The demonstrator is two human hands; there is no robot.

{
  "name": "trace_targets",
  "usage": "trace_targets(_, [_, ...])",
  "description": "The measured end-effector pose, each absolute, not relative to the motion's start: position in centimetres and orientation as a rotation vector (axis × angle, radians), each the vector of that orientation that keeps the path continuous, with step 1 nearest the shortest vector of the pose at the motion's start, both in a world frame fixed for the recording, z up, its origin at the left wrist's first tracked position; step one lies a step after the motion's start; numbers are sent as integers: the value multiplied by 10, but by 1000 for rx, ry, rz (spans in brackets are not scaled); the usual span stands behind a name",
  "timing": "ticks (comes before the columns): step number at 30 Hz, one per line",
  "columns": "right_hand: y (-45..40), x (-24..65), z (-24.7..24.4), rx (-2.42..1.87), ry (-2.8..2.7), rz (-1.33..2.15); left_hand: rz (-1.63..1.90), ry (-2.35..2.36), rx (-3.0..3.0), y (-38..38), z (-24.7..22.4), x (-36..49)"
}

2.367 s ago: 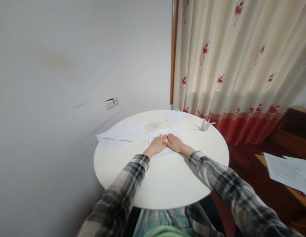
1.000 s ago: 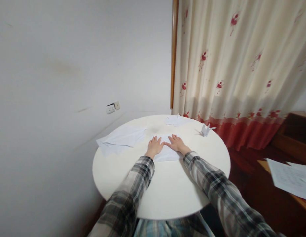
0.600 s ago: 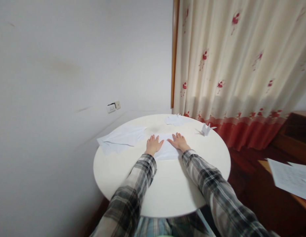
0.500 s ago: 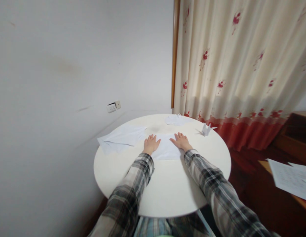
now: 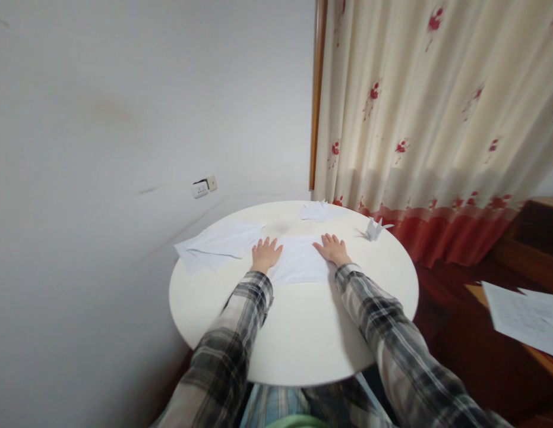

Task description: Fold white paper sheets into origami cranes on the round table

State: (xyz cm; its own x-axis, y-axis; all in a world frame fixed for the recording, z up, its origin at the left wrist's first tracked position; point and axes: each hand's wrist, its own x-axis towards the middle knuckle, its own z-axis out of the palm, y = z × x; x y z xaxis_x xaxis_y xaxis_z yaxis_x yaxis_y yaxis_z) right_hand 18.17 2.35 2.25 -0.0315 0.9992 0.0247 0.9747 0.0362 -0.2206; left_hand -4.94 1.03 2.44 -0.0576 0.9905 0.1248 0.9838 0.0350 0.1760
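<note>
A white sheet of paper (image 5: 298, 261) lies flat on the round white table (image 5: 307, 339) in front of me. My left hand (image 5: 266, 254) rests palm down on its left edge, fingers spread. On the right edge lies my right hand (image 5: 333, 249), also flat and open, with the thumb pointing inward. Left of the left hand are loose white sheets (image 5: 218, 241), overlapping and creased. A folded paper crane (image 5: 375, 229) stands to the right, beyond the right hand.
More white paper (image 5: 312, 212) lies at the table's far edge, with a small folded shape on it. A wall with a socket (image 5: 199, 189) borders the left. Behind hangs a flowered curtain (image 5: 405, 119). Written sheets (image 5: 521, 315) lie on a wooden surface at the right.
My left hand has slid left along the paper, and my right hand has shifted slightly right, so they are farther apart. Both stay flat. The view has tilted a little.
</note>
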Motion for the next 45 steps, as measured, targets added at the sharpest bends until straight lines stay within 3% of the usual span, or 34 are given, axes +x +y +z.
trace_targets(22, [25, 176, 19, -2130, -2015, 142, 351, 2294, 2153, 15, 21, -56])
trace_targets(30, [30, 184, 15, -2122, -2014, 130, 424, 2168, 2153, 21, 19, -50])
trace_targets(37, [47, 194, 2, -2135, -2016, 132, 732, 1835, 2139, 26, 16, -46])
trace_targets(45, [47, 193, 2, -2106, -1999, 113, 693, 1863, 2120, 20, 16, -41])
